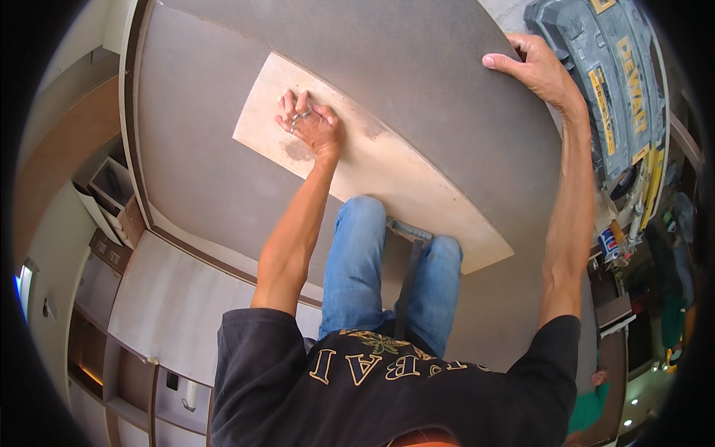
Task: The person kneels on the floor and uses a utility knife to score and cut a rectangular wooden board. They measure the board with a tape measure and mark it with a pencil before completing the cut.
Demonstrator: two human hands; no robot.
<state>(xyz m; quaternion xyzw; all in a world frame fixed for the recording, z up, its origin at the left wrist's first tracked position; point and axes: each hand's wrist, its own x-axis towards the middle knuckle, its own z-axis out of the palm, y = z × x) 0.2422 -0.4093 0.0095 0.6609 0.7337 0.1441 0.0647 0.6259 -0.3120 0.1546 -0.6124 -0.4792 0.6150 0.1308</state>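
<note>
A long pale wooden board [402, 164] lies slantwise on a broad grey-brown panel [447, 97]. On the board's upper left part rests my left hand [313, 130], fingers bent and apart, a ring on one of them. Dark smudges mark the wood beside it. At the panel's upper right edge is my right hand [540, 71], its thumb on top of the surface and the other fingers partly hidden past the edge. My knees in blue jeans [357, 238] meet the board's near side. Between them shows a ridged grey metal piece [408, 228] with a dark strip below; its kind is unclear.
A dark grey and yellow tool case [611, 82] stands just right of the panel, with assorted small items below it. White cabinet panels and open shelves [134, 372] are at the lower left. Part of a person in green [592, 406] shows at the lower right.
</note>
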